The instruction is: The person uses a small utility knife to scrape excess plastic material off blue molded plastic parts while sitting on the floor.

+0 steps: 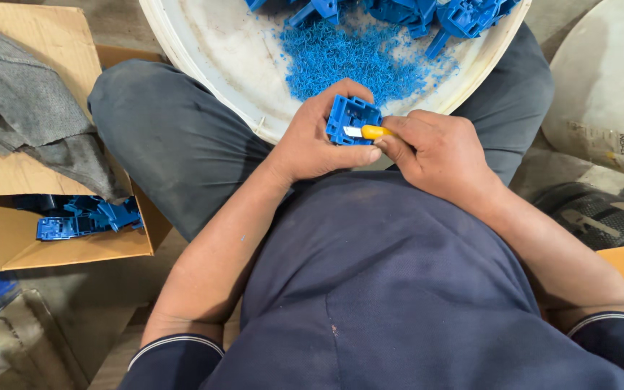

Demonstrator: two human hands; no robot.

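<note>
So the biggest thing in view was the round white tub [218, 43] sitting across the person's lap, its floor dusted with a heap of blue shavings [359, 61] and a few more blue plastic parts [427, 14] piled at the far edge. Off to the person's left sat an open cardboard box [52, 245] with more blue parts inside, and a grey cloth [30, 108] draped over the flap.

Down at the near rim of the tub, the left hand [315, 141] was wrapped around a small blue plastic part [353, 119], fingers curled over the top and thumb under it, open face turned up toward the camera. The right hand [435, 148] was pinched tight on a little knife with a yellow handle [375, 132]. The knife lay roughly sideways, handle toward the right hand, pale blade pointing left onto the lower edge of the part. So the part sat right between both hands, gripped by the left, with the blade touching it from the right side.
</note>
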